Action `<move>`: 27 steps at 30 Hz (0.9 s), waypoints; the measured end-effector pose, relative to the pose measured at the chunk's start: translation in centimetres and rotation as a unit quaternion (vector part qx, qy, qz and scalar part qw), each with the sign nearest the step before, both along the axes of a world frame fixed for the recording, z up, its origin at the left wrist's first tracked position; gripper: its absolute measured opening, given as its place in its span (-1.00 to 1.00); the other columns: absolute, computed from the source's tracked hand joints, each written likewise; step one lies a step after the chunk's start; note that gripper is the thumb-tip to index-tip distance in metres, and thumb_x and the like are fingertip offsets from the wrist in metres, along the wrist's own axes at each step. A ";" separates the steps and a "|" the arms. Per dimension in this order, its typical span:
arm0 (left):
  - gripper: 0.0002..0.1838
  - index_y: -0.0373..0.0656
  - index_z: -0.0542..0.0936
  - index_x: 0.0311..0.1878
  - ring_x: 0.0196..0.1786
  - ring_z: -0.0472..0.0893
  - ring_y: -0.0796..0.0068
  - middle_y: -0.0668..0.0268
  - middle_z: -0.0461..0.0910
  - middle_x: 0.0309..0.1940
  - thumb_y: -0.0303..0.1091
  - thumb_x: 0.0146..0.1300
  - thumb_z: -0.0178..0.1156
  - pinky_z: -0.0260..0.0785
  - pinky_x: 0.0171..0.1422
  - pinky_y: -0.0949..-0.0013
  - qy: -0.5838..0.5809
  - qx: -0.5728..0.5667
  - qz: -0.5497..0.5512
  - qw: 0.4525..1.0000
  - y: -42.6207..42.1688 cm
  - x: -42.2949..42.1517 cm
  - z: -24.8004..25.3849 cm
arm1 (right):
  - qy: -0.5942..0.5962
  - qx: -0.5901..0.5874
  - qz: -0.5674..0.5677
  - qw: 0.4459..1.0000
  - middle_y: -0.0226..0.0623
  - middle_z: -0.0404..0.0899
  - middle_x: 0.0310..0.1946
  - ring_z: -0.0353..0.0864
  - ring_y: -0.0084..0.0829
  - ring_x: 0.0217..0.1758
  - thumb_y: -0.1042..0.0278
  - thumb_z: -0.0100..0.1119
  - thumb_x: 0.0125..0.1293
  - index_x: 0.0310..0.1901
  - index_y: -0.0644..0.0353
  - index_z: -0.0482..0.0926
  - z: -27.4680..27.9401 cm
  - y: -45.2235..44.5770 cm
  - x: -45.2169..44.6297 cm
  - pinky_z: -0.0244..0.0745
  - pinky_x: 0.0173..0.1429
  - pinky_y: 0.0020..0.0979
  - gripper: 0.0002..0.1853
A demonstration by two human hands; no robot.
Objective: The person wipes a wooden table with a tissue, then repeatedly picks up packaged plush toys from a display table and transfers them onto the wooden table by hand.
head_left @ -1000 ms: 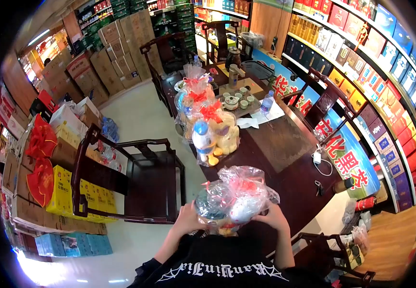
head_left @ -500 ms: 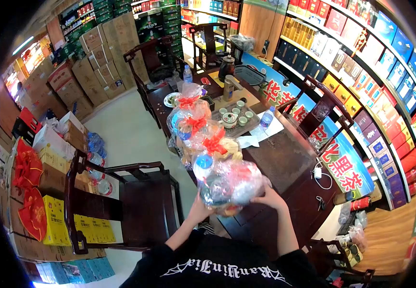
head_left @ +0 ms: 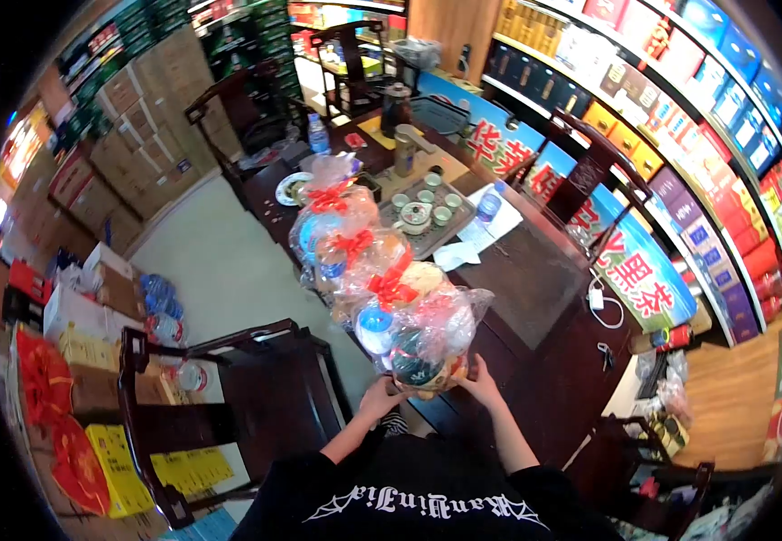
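Note:
A gift basket wrapped in clear cellophane (head_left: 424, 353) is between my two hands, at the near left edge of the dark wooden table (head_left: 535, 379). My left hand (head_left: 380, 398) grips its lower left side, and my right hand (head_left: 478, 384) grips its lower right. Some fingertips are hidden by the wrapping. Directly beyond it, several similar cellophane baskets stand in a row along the table's left edge, with red bows (head_left: 392, 288) on top. The held basket touches or overlaps the nearest one; whether it rests fully on the table I cannot tell.
A tea tray (head_left: 452, 236) with a teapot and several cups sits beyond the baskets, near a water bottle (head_left: 489, 204) and white paper. One wooden chair (head_left: 274, 388) stands left of me. Shelves of boxes line the right; cartons (head_left: 143, 126) are stacked at left.
The held basket has moved down and away from me, into line with the row. My hands have come closer together at its base. The view has shifted slightly.

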State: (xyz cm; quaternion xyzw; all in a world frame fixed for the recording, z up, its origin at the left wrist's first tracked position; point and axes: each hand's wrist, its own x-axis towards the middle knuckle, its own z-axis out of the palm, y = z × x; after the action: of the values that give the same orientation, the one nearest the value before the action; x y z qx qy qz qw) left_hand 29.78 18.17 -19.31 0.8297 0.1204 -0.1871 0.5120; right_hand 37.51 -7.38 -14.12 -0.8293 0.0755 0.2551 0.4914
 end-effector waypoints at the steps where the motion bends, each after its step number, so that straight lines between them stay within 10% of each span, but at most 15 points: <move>1: -0.25 -0.34 0.36 0.01 -0.10 0.54 0.24 0.07 0.53 -0.17 0.01 -0.15 0.36 0.35 -0.02 0.27 -0.018 -0.063 0.005 0.998 -0.1 -0.1 -2.2 | 0.028 -0.062 -0.023 0.997 0.05 0.29 0.10 0.36 -0.21 0.14 0.14 0.36 -0.03 0.32 0.27 -0.12 2.3 0.8 -0.9 0.31 0.15 -0.31 0.01; 5: -0.27 -0.32 0.35 -0.02 -0.20 0.57 0.36 0.16 0.56 -0.31 -0.03 -0.17 0.38 0.37 -0.11 0.36 -0.078 -0.174 0.033 0.981 -0.9 1.0 -2.4 | -0.015 0.322 -0.044 0.946 -0.20 0.21 0.22 0.19 -0.35 0.28 0.38 0.15 0.18 0.32 0.22 -0.11 -4.8 1.8 -3.0 0.07 0.32 -0.34 -0.22; 7: -0.33 -0.31 0.34 0.01 -0.19 0.56 0.43 0.18 0.54 -0.28 -0.16 -0.12 0.38 0.39 -0.13 0.39 -0.049 -0.092 0.026 0.994 -0.7 2.0 2.9 | 0.000 0.319 -0.076 0.945 -0.18 0.18 0.23 0.17 -0.34 0.28 0.36 0.18 0.17 0.33 0.21 -0.14 -5.9 2.7 -3.6 0.10 0.31 -0.33 -0.19; 17: -0.33 -0.32 0.15 0.18 -0.19 0.53 0.49 0.23 0.51 -0.13 -0.33 0.07 0.26 0.39 -0.12 0.46 0.081 -0.251 -0.048 0.963 3.2 1.0 -3.0 | 0.022 0.261 -0.105 0.959 -0.07 0.35 0.10 0.29 -0.30 0.20 0.13 0.25 0.10 0.33 0.18 -0.21 -5.0 2.7 -3.5 0.27 0.15 -0.35 -0.06; 20: -0.25 -0.32 0.17 0.21 -0.14 0.52 0.45 0.16 0.48 -0.04 -0.24 0.03 0.31 0.39 -0.12 0.45 0.134 -0.203 -0.195 0.950 2.8 1.8 -1.5 | 0.022 0.177 -0.109 0.978 0.00 0.35 0.09 0.29 -0.30 0.20 0.04 0.24 0.10 0.32 0.31 -0.16 -5.5 1.6 -4.2 0.24 0.20 -0.37 -0.05; 22: -0.29 -0.30 0.33 0.15 -0.06 0.49 0.35 0.09 0.46 0.01 -0.02 0.02 0.27 0.35 -0.02 0.38 0.211 0.028 -0.294 0.932 1.0 1.9 3.6 | 0.044 0.203 -0.146 0.967 0.03 0.35 0.09 0.32 -0.30 0.18 -0.03 0.21 0.10 0.30 0.37 -0.08 -4.7 0.1 -5.4 0.22 0.21 -0.38 -0.07; 23: -0.28 -0.26 0.45 0.04 0.03 0.46 0.26 0.03 0.46 0.00 0.21 0.02 0.14 0.28 0.09 0.35 0.221 0.117 -0.399 0.882 1.9 2.1 -2.3 | 0.058 0.183 -0.130 0.973 0.04 0.31 0.13 0.31 -0.25 0.20 -0.17 0.18 0.04 0.28 0.36 -0.01 -4.8 -0.9 -6.0 0.22 0.22 -0.36 -0.04; 27: -0.14 -0.31 0.32 0.17 0.06 0.44 0.20 0.01 0.44 0.03 0.31 0.04 0.03 0.21 0.17 0.30 0.187 0.056 -0.534 0.822 -3.2 3.3 1.4 | 0.056 0.071 -0.130 0.987 0.02 0.31 0.14 0.30 -0.16 0.21 -0.36 0.10 -0.02 0.22 0.31 0.19 -1.7 -5.7 -11.1 0.22 0.23 -0.30 -0.04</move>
State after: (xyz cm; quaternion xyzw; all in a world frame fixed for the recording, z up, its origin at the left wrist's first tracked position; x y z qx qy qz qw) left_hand 33.10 14.94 -17.92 0.7403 -0.2381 -0.5759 0.2522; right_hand 26.44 -13.07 -15.83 -0.7601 0.1915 0.2395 0.5729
